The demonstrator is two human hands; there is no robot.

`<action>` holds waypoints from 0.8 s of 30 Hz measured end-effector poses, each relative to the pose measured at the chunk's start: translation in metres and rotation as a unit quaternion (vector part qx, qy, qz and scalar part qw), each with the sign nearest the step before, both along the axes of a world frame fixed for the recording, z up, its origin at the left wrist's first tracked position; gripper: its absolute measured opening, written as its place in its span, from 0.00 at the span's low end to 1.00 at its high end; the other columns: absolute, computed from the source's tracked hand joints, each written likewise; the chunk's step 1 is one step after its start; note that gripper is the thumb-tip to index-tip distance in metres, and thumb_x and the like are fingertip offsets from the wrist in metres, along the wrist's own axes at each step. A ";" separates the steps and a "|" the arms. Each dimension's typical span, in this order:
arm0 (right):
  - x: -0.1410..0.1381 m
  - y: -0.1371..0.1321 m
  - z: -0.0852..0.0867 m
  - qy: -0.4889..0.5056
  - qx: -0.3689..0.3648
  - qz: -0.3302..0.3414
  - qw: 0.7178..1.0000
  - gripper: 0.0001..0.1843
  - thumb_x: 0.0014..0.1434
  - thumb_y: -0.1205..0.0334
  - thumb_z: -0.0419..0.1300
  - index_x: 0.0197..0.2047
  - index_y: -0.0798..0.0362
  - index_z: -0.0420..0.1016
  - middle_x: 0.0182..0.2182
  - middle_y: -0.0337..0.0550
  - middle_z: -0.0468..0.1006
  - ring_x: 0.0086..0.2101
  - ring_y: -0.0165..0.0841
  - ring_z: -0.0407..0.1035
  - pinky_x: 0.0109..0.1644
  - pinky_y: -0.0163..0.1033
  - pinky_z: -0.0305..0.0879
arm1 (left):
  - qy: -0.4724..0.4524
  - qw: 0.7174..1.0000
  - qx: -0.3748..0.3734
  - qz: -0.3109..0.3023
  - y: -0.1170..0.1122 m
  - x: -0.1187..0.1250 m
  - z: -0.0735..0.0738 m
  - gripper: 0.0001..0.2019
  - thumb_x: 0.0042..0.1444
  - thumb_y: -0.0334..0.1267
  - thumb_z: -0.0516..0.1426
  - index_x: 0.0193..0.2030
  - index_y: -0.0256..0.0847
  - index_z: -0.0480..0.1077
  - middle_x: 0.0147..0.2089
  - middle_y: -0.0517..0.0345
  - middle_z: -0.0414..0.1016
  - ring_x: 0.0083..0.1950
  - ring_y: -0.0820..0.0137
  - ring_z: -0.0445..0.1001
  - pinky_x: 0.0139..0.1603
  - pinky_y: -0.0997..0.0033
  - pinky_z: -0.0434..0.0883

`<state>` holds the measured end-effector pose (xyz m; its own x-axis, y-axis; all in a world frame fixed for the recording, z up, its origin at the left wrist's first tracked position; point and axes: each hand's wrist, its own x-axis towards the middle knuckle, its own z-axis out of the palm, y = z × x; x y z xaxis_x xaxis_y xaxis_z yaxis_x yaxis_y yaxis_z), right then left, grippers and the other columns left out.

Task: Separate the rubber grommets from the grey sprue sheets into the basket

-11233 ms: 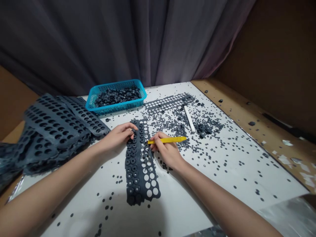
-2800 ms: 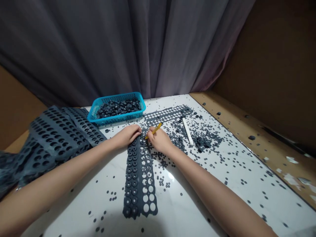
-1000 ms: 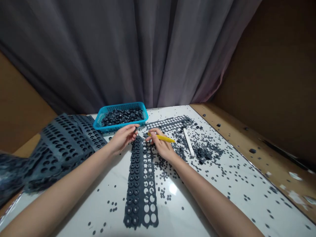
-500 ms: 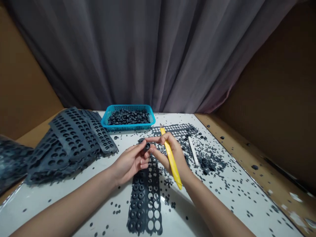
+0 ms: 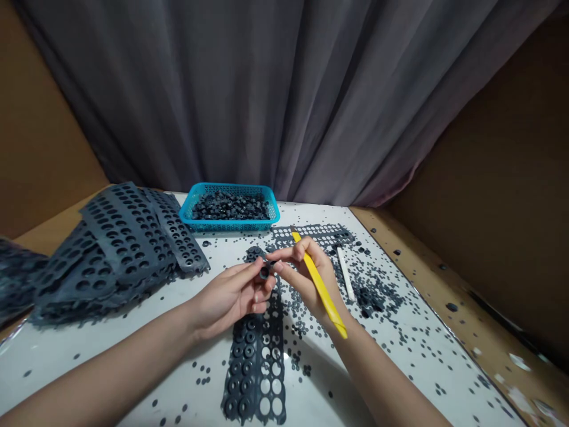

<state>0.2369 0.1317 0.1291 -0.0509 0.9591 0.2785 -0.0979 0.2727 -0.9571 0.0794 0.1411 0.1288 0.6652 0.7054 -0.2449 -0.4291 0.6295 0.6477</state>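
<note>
A dark grey rubber strip (image 5: 255,370) full of rings and punched holes lies lengthwise on the white table (image 5: 111,362). Above its far end, both hands meet. My left hand (image 5: 231,293) is palm up, its fingers pinching a small black rubber ring (image 5: 265,272). The fingertips of my right hand (image 5: 306,279) touch the same ring, while a yellow stick tool (image 5: 320,286) lies gripped across that hand, its tip pointing away from me.
A blue basket (image 5: 230,207) of black rings stands at the back. A pile of perforated grey sheets (image 5: 115,249) fills the left. A white stick (image 5: 344,273), another punched strip (image 5: 311,232) and several scattered black discs lie right of centre. Curtain behind; brown wooden edge at right.
Both hands lifted off the strip and came together above it around a small ring. The yellow tool swung from lying sideways to pointing away from me. The camera view tilted upward.
</note>
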 end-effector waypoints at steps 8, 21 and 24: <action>0.002 0.001 0.004 -0.044 0.008 -0.026 0.999 0.18 0.51 0.62 0.63 0.28 0.48 0.52 0.33 0.42 0.80 0.36 0.35 0.72 0.45 0.47 0.65 | -0.017 0.998 -0.057 -0.031 -0.001 0.000 0.004 0.13 0.62 0.39 0.47 0.36 0.34 0.69 0.30 0.56 0.62 0.24 0.79 0.59 0.23 0.80 0.59; 0.008 0.003 0.007 0.037 -0.047 0.079 0.995 0.10 0.54 0.59 0.61 0.30 0.50 0.62 0.41 0.43 0.79 0.34 0.34 0.75 0.45 0.46 0.68 | -0.019 0.994 -0.110 -0.010 0.000 0.002 0.004 0.12 0.62 0.35 0.48 0.37 0.32 0.70 0.32 0.53 0.65 0.24 0.79 0.61 0.21 0.81 0.60; 0.010 0.006 0.006 0.140 -0.067 0.102 0.983 0.09 0.55 0.54 0.60 0.33 0.48 0.66 0.40 0.41 0.80 0.39 0.36 0.75 0.49 0.49 0.66 | 0.007 0.994 -0.103 0.030 0.004 0.000 0.005 0.12 0.62 0.34 0.47 0.39 0.31 0.70 0.31 0.54 0.64 0.24 0.79 0.60 0.21 0.80 0.60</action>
